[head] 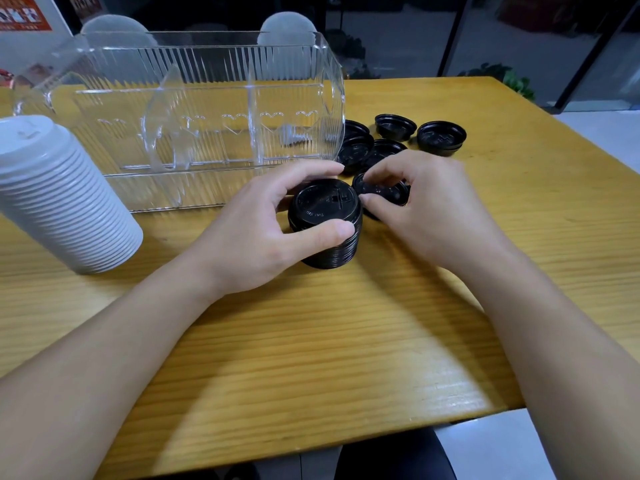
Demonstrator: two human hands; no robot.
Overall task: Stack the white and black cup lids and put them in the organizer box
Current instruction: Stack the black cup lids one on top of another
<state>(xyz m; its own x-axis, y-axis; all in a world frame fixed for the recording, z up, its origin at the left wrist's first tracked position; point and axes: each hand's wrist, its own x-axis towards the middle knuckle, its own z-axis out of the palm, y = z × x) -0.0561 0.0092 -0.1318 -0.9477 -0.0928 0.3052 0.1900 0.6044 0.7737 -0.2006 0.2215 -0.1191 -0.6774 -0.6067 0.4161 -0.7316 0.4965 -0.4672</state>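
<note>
Left hand [263, 223] grips black lid stack [325, 225] | right hand [426, 206] pinches single black lid [382, 190]

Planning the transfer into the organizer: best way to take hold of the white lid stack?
Judging by its pose, grip the white lid stack low on its ribbed side wall, near the wide base, with a hand from the right, the side facing the black lid stack. It stands upright and tapers to a narrow top, so a high grip could lift off only the upper lids. A second hand on top would likely steady it.

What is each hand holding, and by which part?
The left hand grips the black stack round its sides near the top; the right hand pinches a single black lid by its rim.
</note>
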